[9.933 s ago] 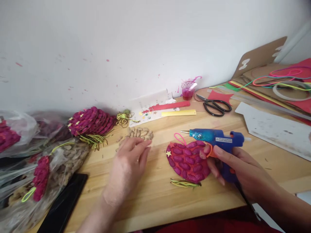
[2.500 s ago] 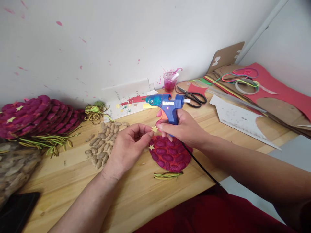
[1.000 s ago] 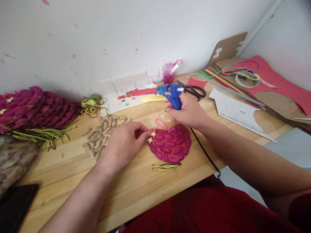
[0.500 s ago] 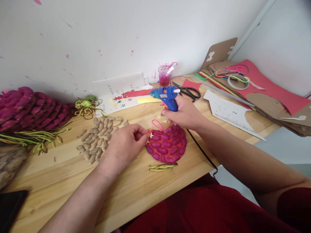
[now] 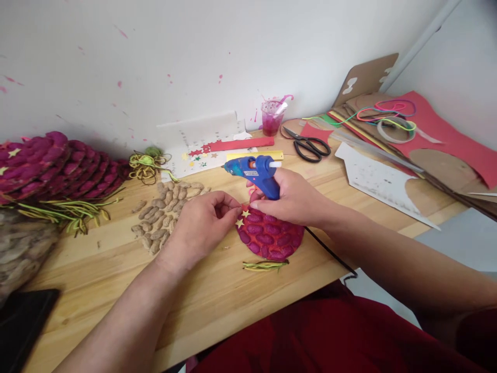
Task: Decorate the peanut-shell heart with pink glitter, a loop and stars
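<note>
A red round piece (image 5: 269, 237) covered with magenta peanut shells lies on the wooden table (image 5: 217, 290), two small gold stars on its left edge. My left hand (image 5: 202, 225) is closed in a pinch at that edge, fingertips by the upper star (image 5: 245, 213). My right hand (image 5: 297, 199) grips a blue glue gun (image 5: 254, 170), nozzle pointing left, above the piece; its fingertips touch the piece's top beside the star. The gun's black cord (image 5: 330, 253) runs off the front edge.
A pile of plain peanuts (image 5: 163, 217) lies left of my hands. Finished magenta pieces (image 5: 54, 166) are stacked far left. Scissors (image 5: 308, 146), a pink-stained cup (image 5: 272, 116), a star sheet (image 5: 202, 153), and card and foam sheets (image 5: 407, 134) lie behind and to the right. Yellow-green strands (image 5: 266, 266) lie below the piece.
My right hand has brought the glue gun nearer and lower, from behind the piece to right over its top. My left hand stays pinched at the stars on the left edge.
</note>
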